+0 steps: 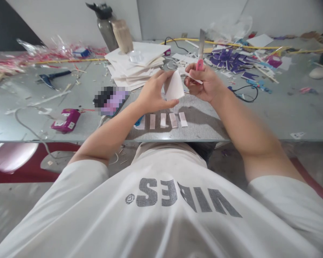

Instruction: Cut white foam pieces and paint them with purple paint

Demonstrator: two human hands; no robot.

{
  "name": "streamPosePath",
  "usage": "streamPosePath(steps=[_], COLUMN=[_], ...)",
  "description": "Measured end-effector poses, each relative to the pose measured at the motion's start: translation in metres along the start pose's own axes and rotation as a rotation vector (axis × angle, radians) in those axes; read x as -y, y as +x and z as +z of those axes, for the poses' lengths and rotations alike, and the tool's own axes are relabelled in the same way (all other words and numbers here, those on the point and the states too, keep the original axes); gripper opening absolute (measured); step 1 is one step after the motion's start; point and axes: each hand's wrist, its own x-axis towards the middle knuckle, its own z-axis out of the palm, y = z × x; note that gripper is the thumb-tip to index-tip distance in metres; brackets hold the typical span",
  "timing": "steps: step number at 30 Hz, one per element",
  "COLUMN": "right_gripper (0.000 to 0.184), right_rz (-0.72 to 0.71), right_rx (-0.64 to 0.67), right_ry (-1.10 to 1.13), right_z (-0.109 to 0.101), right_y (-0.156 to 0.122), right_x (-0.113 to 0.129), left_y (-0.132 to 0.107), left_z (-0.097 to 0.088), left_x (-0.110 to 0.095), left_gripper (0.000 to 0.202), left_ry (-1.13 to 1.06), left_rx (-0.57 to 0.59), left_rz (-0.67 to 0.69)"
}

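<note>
My left hand (157,91) is closed on a white board piece (174,87), gripping it between thumb and fingers above the table. My right hand (201,80) is closed around a pink-handled utility knife (200,64), its blade pointing up and away from me. A narrow white strip (192,77) is also pinched in the right hand's fingers, close beside the board piece. Below both hands, several small cut strips (173,120) lie in a row on a grey mat (201,130). Part of a blue object (139,121) shows by the leftmost strip, partly hidden by my left forearm.
A stack of white boards (136,70) stands behind my left hand, with a bottle (106,28) near it. Purple scraps (228,61) are heaped at the back right. A phone (111,102), purple box (66,120) and cable (23,122) lie at left.
</note>
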Motion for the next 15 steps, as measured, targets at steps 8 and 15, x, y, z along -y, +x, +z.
streamPosePath(steps=[8,15], right_gripper=[0.055,0.052], right_rz=[-0.028,-0.003], right_rx=[-0.241,-0.459], right_ry=[0.126,-0.022], right_z=[-0.015,-0.062], right_y=[0.008,0.039], right_x=[-0.005,-0.039], left_y=[-0.004,-0.005], left_z=[0.003,0.007], left_x=[-0.003,0.001], left_gripper=[0.113,0.113], left_ry=[0.095,0.087], left_rx=[0.040,0.043], left_rz=[-0.049,-0.035])
